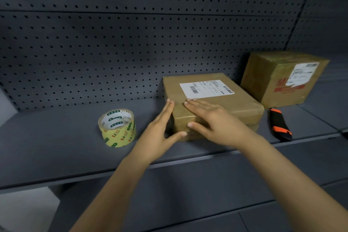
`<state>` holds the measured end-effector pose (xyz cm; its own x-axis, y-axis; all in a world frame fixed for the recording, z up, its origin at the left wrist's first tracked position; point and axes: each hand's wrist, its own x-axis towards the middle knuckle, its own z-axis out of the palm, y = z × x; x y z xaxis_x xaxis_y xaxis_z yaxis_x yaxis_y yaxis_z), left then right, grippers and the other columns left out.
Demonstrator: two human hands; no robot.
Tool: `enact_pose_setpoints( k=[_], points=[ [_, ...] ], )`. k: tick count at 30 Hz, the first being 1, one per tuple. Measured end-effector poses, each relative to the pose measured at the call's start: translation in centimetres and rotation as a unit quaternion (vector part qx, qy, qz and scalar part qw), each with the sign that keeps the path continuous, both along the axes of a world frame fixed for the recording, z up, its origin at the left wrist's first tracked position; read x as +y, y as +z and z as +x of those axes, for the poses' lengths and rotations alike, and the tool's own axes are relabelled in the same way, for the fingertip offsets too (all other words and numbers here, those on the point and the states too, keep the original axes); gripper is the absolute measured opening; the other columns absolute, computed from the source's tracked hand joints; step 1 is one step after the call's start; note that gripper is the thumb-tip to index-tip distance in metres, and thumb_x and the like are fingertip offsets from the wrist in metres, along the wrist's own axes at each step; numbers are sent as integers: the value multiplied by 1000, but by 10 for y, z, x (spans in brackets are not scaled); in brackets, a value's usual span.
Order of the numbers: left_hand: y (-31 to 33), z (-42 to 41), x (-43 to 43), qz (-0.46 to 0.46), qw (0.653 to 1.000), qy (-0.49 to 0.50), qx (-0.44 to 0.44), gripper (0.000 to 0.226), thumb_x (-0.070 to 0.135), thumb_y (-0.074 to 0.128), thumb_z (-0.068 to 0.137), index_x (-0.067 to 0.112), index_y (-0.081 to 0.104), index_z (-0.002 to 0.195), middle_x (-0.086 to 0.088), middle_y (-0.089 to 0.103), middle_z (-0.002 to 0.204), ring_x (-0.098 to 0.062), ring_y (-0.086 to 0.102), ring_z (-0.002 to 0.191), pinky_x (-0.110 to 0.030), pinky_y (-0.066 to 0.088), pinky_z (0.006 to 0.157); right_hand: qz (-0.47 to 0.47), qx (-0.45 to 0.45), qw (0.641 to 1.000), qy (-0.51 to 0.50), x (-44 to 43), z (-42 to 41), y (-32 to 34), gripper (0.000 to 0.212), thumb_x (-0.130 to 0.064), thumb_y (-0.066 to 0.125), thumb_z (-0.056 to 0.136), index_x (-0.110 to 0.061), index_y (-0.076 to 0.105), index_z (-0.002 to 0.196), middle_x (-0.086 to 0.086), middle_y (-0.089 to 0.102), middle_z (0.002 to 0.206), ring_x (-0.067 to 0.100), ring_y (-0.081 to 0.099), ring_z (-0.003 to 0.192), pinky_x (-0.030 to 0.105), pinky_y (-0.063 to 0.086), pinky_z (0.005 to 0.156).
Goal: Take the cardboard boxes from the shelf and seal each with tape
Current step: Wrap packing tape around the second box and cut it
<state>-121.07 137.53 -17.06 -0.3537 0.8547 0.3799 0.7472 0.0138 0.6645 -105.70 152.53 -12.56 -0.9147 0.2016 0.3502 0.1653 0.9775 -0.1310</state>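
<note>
A flat brown cardboard box (233,103) with a white shipping label lies on the grey shelf (56,137). My left hand (160,130) presses its straight fingers against the box's left side, thumb on the front face. My right hand (212,118) lies flat on the box's top near the front left corner, thumb down over the front edge. A roll of clear tape (117,127) with green and red print stands on the shelf to the left of the box. A second, taller cardboard box (282,79) with red lettering sits at the back right.
A black and orange utility knife (280,124) lies on the shelf just right of the flat box. A dark pegboard wall (131,43) backs the shelf. A lower shelf (207,194) shows below the front edge.
</note>
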Motion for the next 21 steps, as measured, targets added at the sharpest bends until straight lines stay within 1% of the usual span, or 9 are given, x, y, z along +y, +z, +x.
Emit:
enact_pose_setpoints(
  k=[2,4,6,9,12,15,18,19,21],
  points=[
    [-2,3,0,15,999,-1,-46,95,42,71,85,32,9,157,13,14,163,2,21,145,-26,27,119,-18,12,1000,7,0,1,0,64,-51,49,94,-21,39,149,-2,35,156,8,27,145,32,24,120],
    [-6,15,-1,34,995,30,-90,92,36,72,86,29,12,156,5,33,157,-4,42,133,-23,38,110,-43,39,998,0,-4,0,-1,63,-53,53,92,-22,45,146,-2,39,153,6,30,144,27,23,119],
    [-10,26,-1,55,991,79,-94,85,28,73,88,21,20,156,-4,53,144,-14,59,120,-29,48,100,-67,70,995,-17,-8,-4,-2,60,-54,55,91,-22,52,141,-3,46,149,4,34,141,19,22,117],
    [-18,40,4,82,985,144,-41,73,26,68,91,11,32,153,-13,68,122,-29,67,109,-44,56,86,-85,91,992,-28,-10,-6,-4,56,-51,60,89,-20,58,136,-2,52,143,2,39,137,11,21,114],
    [-20,47,5,88,980,179,-23,63,25,69,91,8,44,146,-16,72,109,-32,70,100,-47,57,78,-73,102,991,-39,-14,-6,-4,61,-58,55,87,-20,60,134,-3,55,140,1,41,135,14,24,115],
    [-18,39,1,121,972,151,-134,55,19,78,84,11,59,135,-4,76,104,-15,72,98,-40,60,84,-108,129,983,-70,-23,-9,-3,69,-67,61,78,-21,64,129,-5,58,137,0,44,133,22,31,115],
    [-17,30,-1,135,958,110,-227,49,6,84,74,10,69,120,31,69,85,8,68,92,-16,55,82,-126,155,976,-89,-29,-14,-3,77,-70,67,66,-19,68,124,-4,61,133,1,48,130,21,34,113],
    [-16,28,-1,136,956,102,-240,48,4,85,72,8,71,118,33,67,85,10,67,91,-10,52,79,-122,162,975,-90,-29,-14,-4,77,-69,67,65,-19,69,123,-3,62,132,2,49,129,20,34,113],
    [-15,24,-2,139,952,86,-257,50,2,86,70,5,70,117,18,71,97,10,66,92,-8,49,79,-123,161,975,-87,-29,-14,-4,76,-68,67,64,-18,69,122,-4,62,132,1,49,129,17,33,112]
  ],
)
